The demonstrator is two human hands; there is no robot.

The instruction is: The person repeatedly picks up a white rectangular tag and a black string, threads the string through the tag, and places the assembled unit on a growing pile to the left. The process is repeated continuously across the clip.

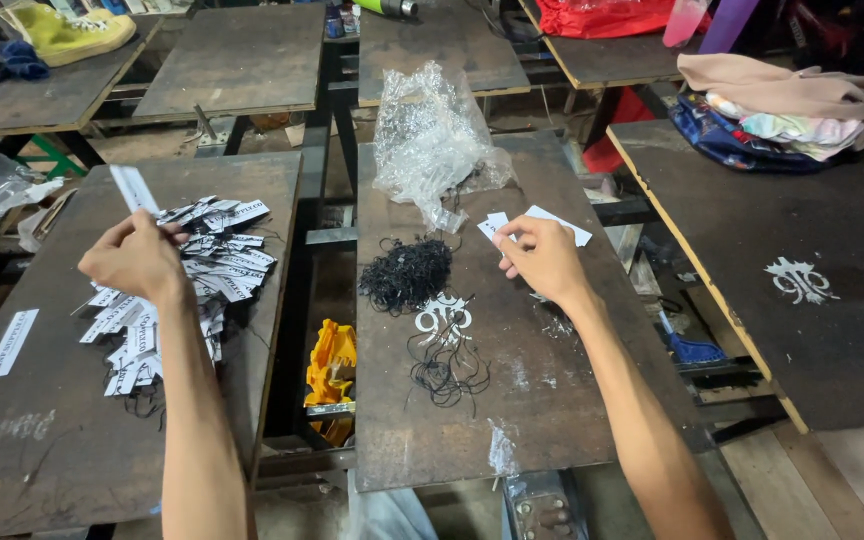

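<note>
We look down on our two bare arms stretched over two dark, worn desks. Our left hand (137, 258) rests on the left desk (52, 440), its fingers curled and pinching a white paper tag at the top of a loose pile of tags (187, 280), white strips with dark print that fan out below and beside the hand. One single tag (9, 343) lies apart near the left edge of that desk.

Our right hand (544, 258) is over the middle desk (542, 400), fingers pressed together on a few blank white tags (552, 222) that stick out beyond the fingertips. Just left of this hand lies a dense heap of black string loops (407, 272), and a thinner tangle of black strings (447, 365) trails toward us across a white printed mark on the board. Behind the heap sits a crumpled clear plastic bag (432, 140).

In the gap between the two desks, lower down, we see something yellow (332, 365). On the far right desk a stack of folded clothes (782, 115) lies, and a yellow shoe (62, 30) stands on a desk at the far left.
</note>
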